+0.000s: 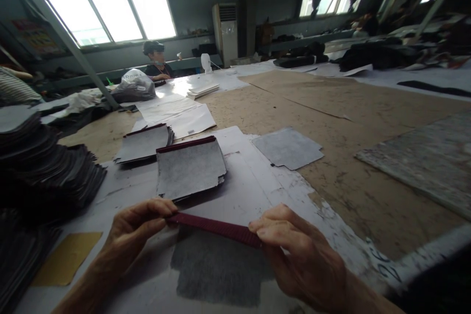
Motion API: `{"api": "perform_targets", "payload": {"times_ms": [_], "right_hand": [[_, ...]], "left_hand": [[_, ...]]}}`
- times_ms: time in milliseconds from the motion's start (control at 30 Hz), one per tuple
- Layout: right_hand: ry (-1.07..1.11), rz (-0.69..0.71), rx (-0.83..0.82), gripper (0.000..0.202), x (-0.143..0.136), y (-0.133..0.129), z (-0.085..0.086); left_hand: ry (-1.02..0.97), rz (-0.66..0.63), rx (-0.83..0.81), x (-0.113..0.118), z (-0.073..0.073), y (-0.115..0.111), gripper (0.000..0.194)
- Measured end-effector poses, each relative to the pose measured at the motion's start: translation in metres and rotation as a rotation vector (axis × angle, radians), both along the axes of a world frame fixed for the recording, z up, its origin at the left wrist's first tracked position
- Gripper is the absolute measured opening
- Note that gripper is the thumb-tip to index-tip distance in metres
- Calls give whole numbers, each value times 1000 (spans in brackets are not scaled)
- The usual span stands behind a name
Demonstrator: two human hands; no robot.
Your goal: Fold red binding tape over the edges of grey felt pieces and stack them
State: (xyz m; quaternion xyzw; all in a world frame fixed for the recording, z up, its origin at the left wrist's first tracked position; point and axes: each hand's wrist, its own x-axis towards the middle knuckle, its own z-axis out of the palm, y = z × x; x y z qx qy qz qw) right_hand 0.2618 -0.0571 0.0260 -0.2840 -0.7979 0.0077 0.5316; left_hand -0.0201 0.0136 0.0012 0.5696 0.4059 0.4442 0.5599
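Both hands hold a grey fabric piece [221, 270] by its dark red ribbed band [217, 227], which runs along the piece's upper edge. My left hand [136, 230] pinches the band's left end between thumb and fingers. At the right end, my right hand [298, 250] grips the band with its fingers bent over it. The grey part hangs down below the band, above the white sheet. Just beyond lies a stack of grey pieces with a dark red edge [191, 169], with a similar stack [143, 144] to its left.
Tall piles of dark pieces [47, 171] stand at the left, near a yellow-brown card [68, 259]. A single grey piece [289, 148] lies right of centre; a mottled board [427, 157] is at the right. Across the table sits a person [158, 66] beside a grey bag [135, 86].
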Motion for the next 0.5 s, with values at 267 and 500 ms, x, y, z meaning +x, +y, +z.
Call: {"api": "perform_targets", "payload": {"times_ms": [267,500], "right_hand": [[-21,-41,4,36,-3,2,3],[-69,-79,-72,21,-3,4,13]], "left_hand": [[-24,12,-7,4,5,-2,7],[82,30,60,8,7,0,8]]}}
